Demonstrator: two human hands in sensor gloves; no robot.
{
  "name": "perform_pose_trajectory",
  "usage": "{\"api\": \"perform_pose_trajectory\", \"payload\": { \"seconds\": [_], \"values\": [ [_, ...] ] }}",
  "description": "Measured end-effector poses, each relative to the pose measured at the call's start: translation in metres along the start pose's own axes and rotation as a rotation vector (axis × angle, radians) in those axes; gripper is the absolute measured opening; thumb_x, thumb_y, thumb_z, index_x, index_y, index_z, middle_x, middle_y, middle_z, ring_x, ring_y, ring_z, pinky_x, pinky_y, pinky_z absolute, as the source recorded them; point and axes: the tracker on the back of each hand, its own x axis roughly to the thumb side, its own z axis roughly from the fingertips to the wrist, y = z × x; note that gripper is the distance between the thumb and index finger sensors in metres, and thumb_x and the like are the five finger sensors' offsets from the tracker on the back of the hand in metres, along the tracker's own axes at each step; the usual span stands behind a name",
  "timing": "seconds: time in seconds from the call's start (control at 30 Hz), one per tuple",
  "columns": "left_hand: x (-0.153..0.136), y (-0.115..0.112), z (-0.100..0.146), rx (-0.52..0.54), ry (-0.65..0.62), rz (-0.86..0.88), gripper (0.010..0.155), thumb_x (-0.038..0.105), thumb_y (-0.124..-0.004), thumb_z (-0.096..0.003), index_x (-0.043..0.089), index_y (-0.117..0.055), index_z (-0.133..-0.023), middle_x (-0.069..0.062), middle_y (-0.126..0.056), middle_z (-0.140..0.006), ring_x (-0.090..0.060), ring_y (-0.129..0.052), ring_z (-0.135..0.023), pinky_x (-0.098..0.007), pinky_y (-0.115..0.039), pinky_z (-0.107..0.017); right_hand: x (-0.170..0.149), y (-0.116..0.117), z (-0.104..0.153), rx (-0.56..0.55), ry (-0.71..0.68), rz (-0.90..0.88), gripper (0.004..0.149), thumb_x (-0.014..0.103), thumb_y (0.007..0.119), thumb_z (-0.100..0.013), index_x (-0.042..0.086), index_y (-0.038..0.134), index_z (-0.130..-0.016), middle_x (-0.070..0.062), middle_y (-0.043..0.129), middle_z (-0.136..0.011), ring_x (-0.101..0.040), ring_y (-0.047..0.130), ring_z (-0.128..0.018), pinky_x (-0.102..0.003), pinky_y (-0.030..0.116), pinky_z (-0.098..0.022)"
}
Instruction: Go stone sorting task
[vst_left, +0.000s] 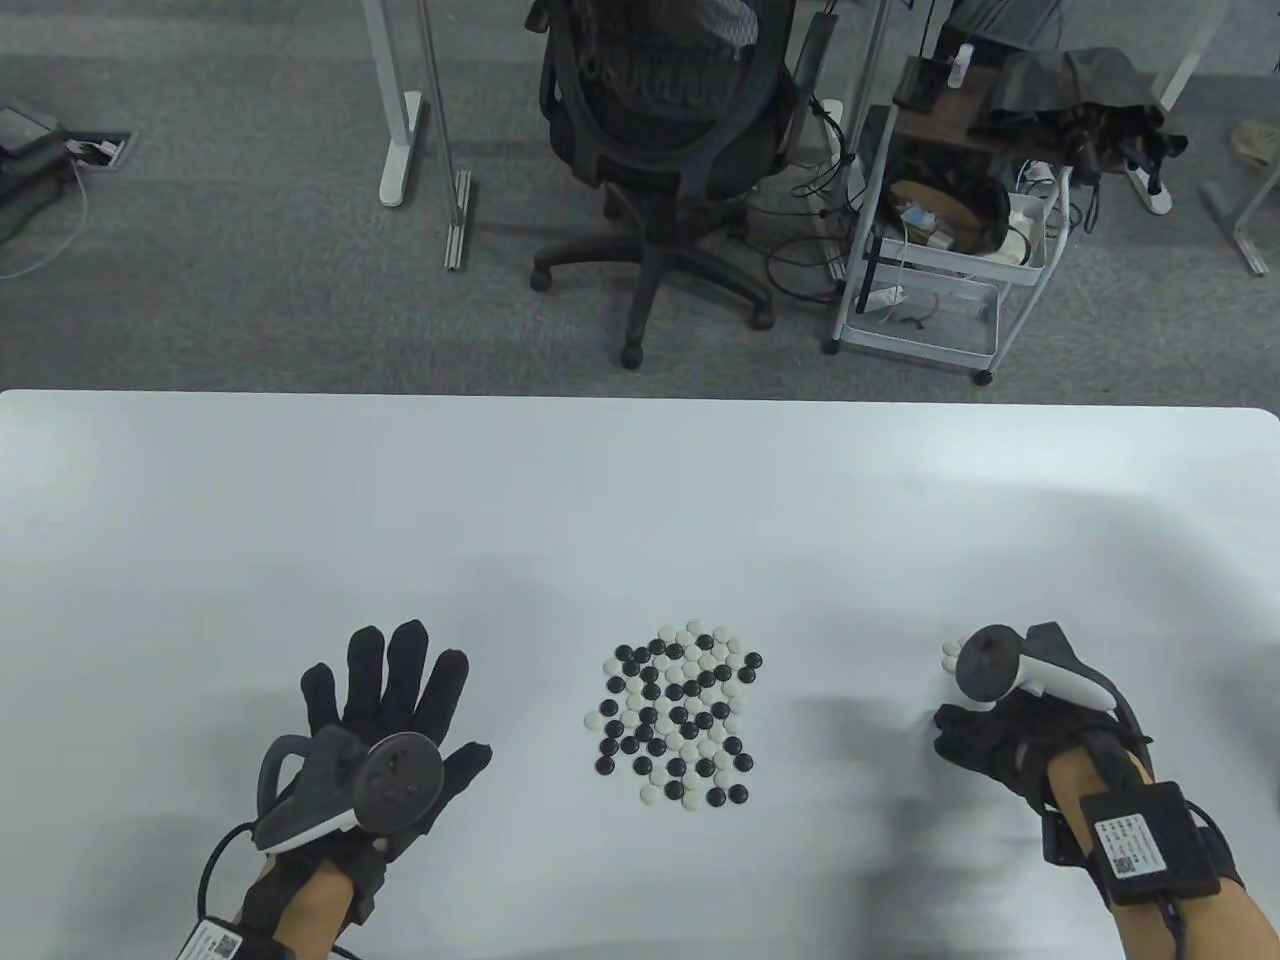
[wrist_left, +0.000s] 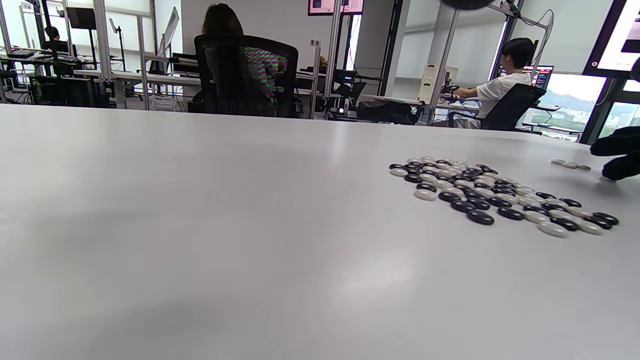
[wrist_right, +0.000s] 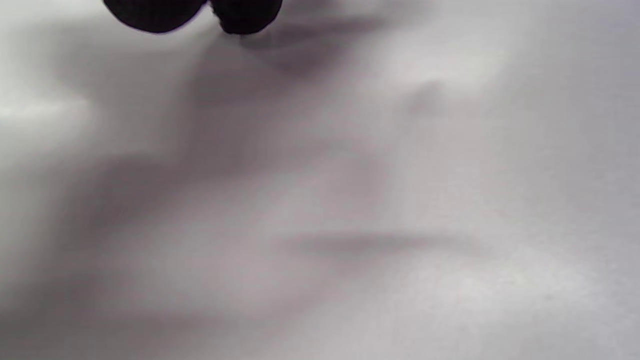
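Table view: one white worktop (vst_left: 200, 520); at its near centre a mixed pile (vst_left: 678, 715) of black and white stones, lying flat and loosely touching. Left hand (vst_left: 385, 720) well to the pile's left, fingers spread apart and flat on the worktop, holding nothing. Right hand (vst_left: 985, 745) well to the pile's right, fingers curled under the tracker; whether it grips a stone cannot be told. A few white stones (vst_left: 951, 652) lie just beyond its fingertips, apart from the pile. Left wrist view: pile (wrist_left: 500, 195) at right, colours still intermixed; the small white group (wrist_left: 569, 164) lies beyond it, near the dark right hand (wrist_left: 617, 157) at the frame edge. Right wrist view: two dark fingertips (wrist_right: 240, 15) at the top edge over bare, blurred worktop (wrist_right: 350, 200); no stone visible. Progress, as judged: sorting barely begun, a few whites set aside, no black group seen, nearly the whole pile left.
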Motion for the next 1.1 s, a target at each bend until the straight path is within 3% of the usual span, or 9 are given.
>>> {"api": "perform_pose_trajectory", "payload": {
  "seconds": [0.37, 0.43, 0.5, 0.57, 0.7, 0.93, 1.1],
  "values": [
    [0.0, 0.0, 0.0, -0.006, 0.008, 0.001, 0.077, 0.054, -0.043, -0.0635, 0.008, -0.021, -0.122, -0.038, -0.001, -0.122, -0.065, 0.002, -0.101, -0.089, -0.011, -0.06, -0.015, -0.02, -0.019, -0.035, 0.048, -0.122, 0.061, 0.051, 0.052, -0.056, 0.027, 0.046, -0.111, -0.024, -0.006, -0.108, -0.055, -0.014, -0.088, -0.083, 0.005, -0.056],
    [-0.001, 0.0, 0.0, -0.004, 0.009, 0.004, 0.077, 0.054, -0.043, -0.0635, 0.009, -0.021, -0.122, -0.037, -0.001, -0.122, -0.065, 0.002, -0.101, -0.089, -0.011, -0.06, -0.012, -0.03, -0.016, -0.021, 0.034, -0.153, 0.062, 0.051, 0.051, -0.055, 0.026, 0.047, -0.112, -0.025, -0.007, -0.108, -0.055, -0.014, -0.088, -0.083, 0.005, -0.056],
    [-0.001, 0.0, 0.0, -0.004, 0.01, 0.006, 0.077, 0.054, -0.043, -0.0635, 0.009, -0.021, -0.122, -0.037, -0.001, -0.122, -0.065, 0.002, -0.101, -0.089, -0.011, -0.06, -0.004, -0.047, -0.008, -0.089, -0.022, -0.216, 0.062, 0.051, 0.051, -0.056, 0.025, 0.048, -0.112, -0.025, -0.006, -0.109, -0.055, -0.013, -0.088, -0.083, 0.005, -0.056],
    [-0.001, 0.0, -0.001, -0.007, 0.013, 0.005, 0.077, 0.054, -0.043, -0.0636, 0.009, -0.021, -0.122, -0.038, -0.001, -0.122, -0.065, 0.002, -0.101, -0.089, -0.01, -0.06, 0.013, -0.066, 0.0, -0.133, -0.087, -0.254, 0.063, 0.051, 0.051, -0.056, 0.023, 0.053, -0.112, -0.025, -0.003, -0.11, -0.056, -0.012, -0.089, -0.083, 0.006, -0.056],
    [-0.001, 0.001, 0.0, -0.005, 0.014, 0.005, 0.077, 0.054, -0.043, -0.0635, 0.008, -0.021, -0.122, -0.038, -0.001, -0.122, -0.065, 0.002, -0.101, -0.089, -0.01, -0.059, 0.06, -0.078, 0.004, -0.091, -0.194, -0.213, 0.063, 0.051, 0.051, -0.056, 0.02, 0.063, -0.109, -0.025, 0.001, -0.112, -0.056, -0.011, -0.09, -0.083, 0.007, -0.056],
    [-0.001, 0.004, 0.002, 0.012, 0.007, 0.018, 0.077, 0.054, -0.043, -0.0635, 0.009, -0.021, -0.122, -0.038, -0.001, -0.122, -0.065, 0.002, -0.101, -0.089, -0.01, -0.06, 0.155, -0.075, -0.02, -0.016, -0.343, -0.147, 0.061, 0.05, 0.051, -0.056, 0.022, 0.063, -0.109, -0.025, 0.003, -0.112, -0.056, -0.009, -0.09, -0.083, 0.007, -0.056],
    [-0.001, 0.004, 0.002, 0.017, -0.001, 0.018, 0.077, 0.054, -0.043, -0.0635, 0.009, -0.021, -0.122, -0.038, -0.001, -0.122, -0.065, 0.002, -0.101, -0.089, -0.01, -0.06, 0.2, -0.067, -0.042, 0.018, -0.379, -0.131, 0.061, 0.051, 0.05, -0.056, 0.024, 0.057, -0.11, -0.024, 0.0, -0.111, -0.055, -0.012, -0.089, -0.083, 0.007, -0.056]
  ]
}}
